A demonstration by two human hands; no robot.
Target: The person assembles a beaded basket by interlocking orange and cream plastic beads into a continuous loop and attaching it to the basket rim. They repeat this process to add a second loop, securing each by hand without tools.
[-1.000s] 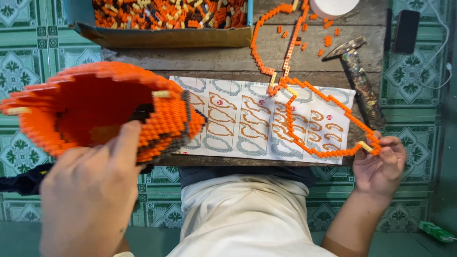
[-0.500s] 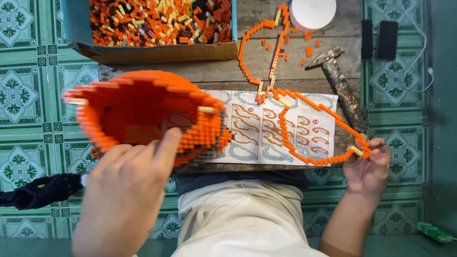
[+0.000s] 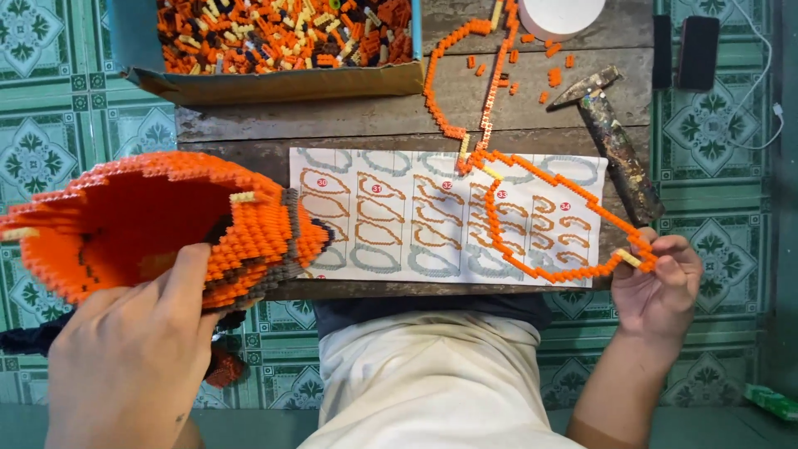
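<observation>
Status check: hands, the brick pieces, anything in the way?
Left hand grips big orange brick shell. Right hand pinches thin orange brick loop over pattern sheet. Hammer lies beside loop.

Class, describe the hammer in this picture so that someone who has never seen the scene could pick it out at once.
Start at the wooden board across the green tiled floor. Follow it to the end near the right hand, just past the paper pattern sheet. There lies the hammer, slanted, with a grey metal head and a paint-speckled handle: the only tool among orange bricks.

My left hand (image 3: pixel 125 357) is raised, thumb up and gripping; my right hand (image 3: pixel 661 287) pinches, forearm angled inward.
</observation>
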